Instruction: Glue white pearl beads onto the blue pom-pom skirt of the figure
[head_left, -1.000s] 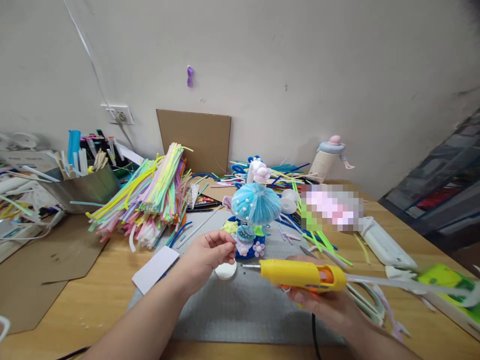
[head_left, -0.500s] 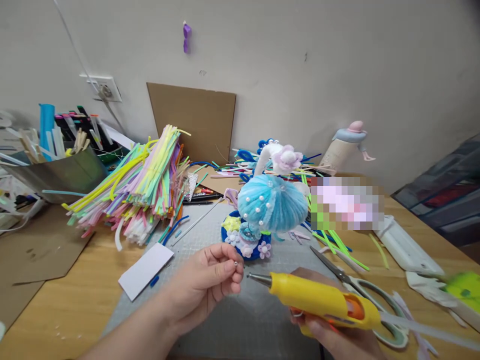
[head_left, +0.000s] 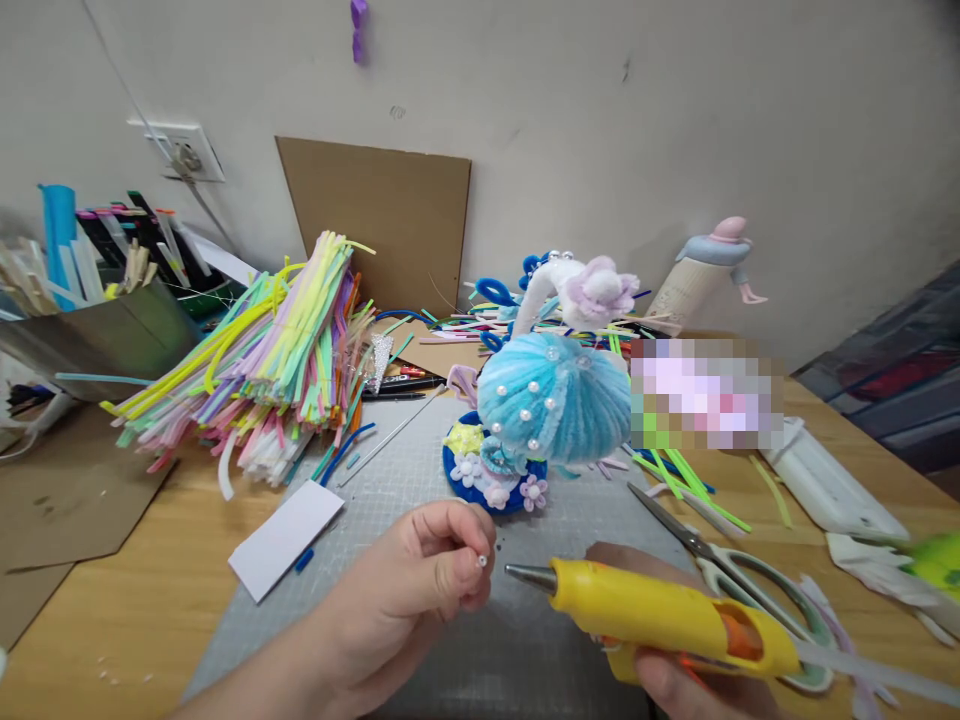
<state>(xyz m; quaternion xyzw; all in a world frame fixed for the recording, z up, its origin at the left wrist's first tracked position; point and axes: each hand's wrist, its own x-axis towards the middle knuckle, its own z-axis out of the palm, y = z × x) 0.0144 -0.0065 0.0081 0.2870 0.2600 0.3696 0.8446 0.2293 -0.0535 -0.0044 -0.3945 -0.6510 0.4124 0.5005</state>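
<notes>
The left hand [head_left: 409, 605] is pinching a tiny bead [head_left: 482, 561] at the thumb and fingertips [head_left: 454, 572]; a blue-capped ornament [head_left: 555, 400] is standing at the bead's one o'clock; at its three o'clock, just apart, a yellow glue gun [head_left: 652, 607] is pointing, which the right hand [head_left: 675, 685] is grasping.

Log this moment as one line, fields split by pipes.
left hand: pinching small bead | right hand: gripping yellow glue gun | nozzle: pointed toward bead, not touching | beyond hands: blue fuzzy craft

Yellow glue gun [head_left: 645, 605]; light-blue dome [head_left: 581, 420] dotted white; gridded grey mat [head_left: 525, 645].
</notes>
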